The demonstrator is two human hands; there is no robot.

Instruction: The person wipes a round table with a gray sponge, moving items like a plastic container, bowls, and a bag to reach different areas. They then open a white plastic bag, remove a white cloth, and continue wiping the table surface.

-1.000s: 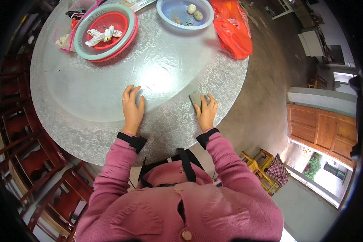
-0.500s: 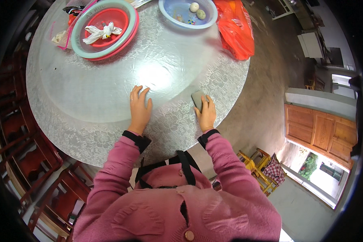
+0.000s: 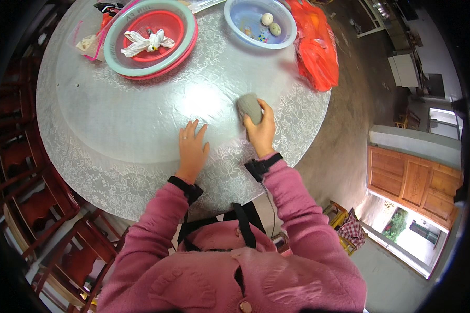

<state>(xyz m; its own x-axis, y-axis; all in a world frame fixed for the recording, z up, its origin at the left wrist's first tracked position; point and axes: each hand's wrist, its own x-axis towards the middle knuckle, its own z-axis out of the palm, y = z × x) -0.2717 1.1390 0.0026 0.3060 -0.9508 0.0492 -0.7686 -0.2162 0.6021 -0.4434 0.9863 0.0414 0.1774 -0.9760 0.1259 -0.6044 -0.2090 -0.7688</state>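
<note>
My right hand (image 3: 262,130) grips a grey, oblong block (image 3: 249,108) with rounded edges, whose material I cannot make out. Thumb and fingers wrap its near right side, and the block is tilted up just over the tabletop. My left hand (image 3: 193,150) lies palm down on the clear-covered lace tablecloth (image 3: 141,177), fingers stretched and slightly spread, holding nothing. Both wrists wear black straps.
At the far left sit nested basins, a pale green one (image 3: 111,58) over red, with a knotted white bag (image 3: 141,46) inside. A blue basin (image 3: 232,28) holds two eggs (image 3: 271,24) and small coloured bits. Beside it lies a red plastic bag (image 3: 318,55). Wooden chairs (image 3: 52,203) line the left.
My right hand has closed round the grey block, raised and turned it, and moved it a little forward and left. My left hand stays nearly in place; the whole view has shifted slightly.
</note>
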